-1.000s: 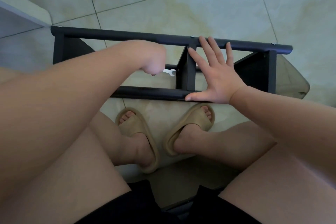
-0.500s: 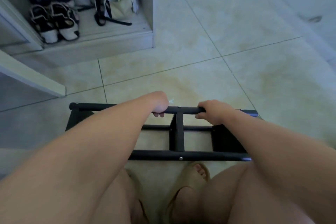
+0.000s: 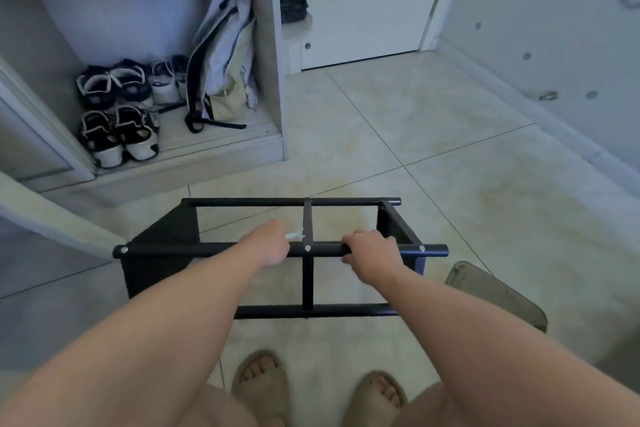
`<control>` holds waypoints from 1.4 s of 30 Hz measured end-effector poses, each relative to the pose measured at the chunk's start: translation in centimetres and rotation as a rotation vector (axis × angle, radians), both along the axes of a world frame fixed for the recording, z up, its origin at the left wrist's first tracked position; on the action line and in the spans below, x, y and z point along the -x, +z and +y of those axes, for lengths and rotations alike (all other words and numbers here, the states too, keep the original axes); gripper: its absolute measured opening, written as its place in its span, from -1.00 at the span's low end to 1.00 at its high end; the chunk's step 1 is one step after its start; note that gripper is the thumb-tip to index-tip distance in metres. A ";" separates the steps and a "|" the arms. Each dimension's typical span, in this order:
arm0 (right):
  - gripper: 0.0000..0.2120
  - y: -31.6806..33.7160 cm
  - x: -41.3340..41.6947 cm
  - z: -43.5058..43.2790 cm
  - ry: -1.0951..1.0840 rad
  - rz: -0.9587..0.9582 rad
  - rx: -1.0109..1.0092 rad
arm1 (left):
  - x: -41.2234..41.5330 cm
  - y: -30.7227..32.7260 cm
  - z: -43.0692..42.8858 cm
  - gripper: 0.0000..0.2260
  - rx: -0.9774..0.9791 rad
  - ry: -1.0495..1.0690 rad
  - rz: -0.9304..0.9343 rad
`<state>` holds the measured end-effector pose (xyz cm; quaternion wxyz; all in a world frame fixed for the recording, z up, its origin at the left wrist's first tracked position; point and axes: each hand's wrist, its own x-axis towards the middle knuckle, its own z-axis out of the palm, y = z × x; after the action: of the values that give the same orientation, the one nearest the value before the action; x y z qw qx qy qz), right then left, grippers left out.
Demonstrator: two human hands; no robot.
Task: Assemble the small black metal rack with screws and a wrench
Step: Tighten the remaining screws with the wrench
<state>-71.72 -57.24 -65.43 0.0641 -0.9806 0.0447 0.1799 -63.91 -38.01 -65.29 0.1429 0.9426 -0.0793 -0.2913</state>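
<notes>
One wrench [image 3: 295, 236], left grip [image 3: 268, 246]; right grip [image 3: 372, 253] on rack [image 3: 173, 249]

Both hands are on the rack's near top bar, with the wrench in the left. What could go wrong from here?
1. The wrench only pokes out of the left hand, which sits over the bar of the rack. It may slip out onto the tiles.
2. The right hand grips the same bar, so lifting from one side could tip the rack toward the feet.
3. I cannot tell whether the centre screw is tight; the joint might shift.
</notes>
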 end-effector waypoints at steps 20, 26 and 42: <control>-0.73 -11.9 1.0 -4.0 0.156 0.161 0.031 | -1.0 -10.9 -3.0 -0.76 -0.191 -0.300 0.242; -0.66 -13.9 3.2 -4.5 0.207 0.304 0.053 | 1.8 -14.0 -3.0 -0.78 -0.156 -0.287 0.324; 0.22 -17.3 0.0 -2.6 0.403 0.095 -0.105 | -3.0 -17.6 1.1 -0.85 0.078 -0.184 0.315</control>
<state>-71.74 -59.83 -82.73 0.0756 -0.9554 -0.1587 0.2374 -60.89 -36.94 -82.86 0.1626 0.8677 -0.1531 -0.4441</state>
